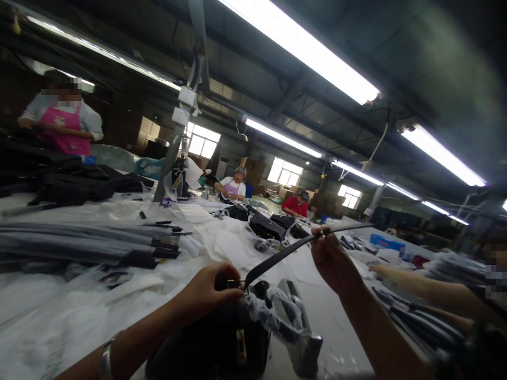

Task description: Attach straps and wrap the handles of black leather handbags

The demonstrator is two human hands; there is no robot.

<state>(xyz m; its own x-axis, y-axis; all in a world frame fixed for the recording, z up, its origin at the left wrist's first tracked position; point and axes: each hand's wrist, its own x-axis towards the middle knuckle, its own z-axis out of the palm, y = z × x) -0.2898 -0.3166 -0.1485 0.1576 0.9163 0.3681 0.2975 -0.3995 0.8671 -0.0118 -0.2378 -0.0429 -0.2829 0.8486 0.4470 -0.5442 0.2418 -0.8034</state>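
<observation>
A black handbag (206, 343) with a gold-coloured clasp stands in front of me at the table's near side. My left hand (217, 285) is closed, thumb and fingers pinching a gold-coloured buckle (235, 284) at the bag's top. From there a black strap (277, 257) rises to the right. My right hand (328, 258) pinches this strap further along, and its loose end sticks out past the fingers. A bunched clear plastic wrap (269, 315) covers what looks like the bag's handle. Right of the bag is a grey tape dispenser-like object (307, 338).
Plastic-wrapped straps (99, 243) lie in a bundle at left, near piled black bags (79, 182). More black bags (267, 224) and a blue box (387, 243) are farther back. A co-worker's arm (420, 282) reaches in from the right. Several people work around the table.
</observation>
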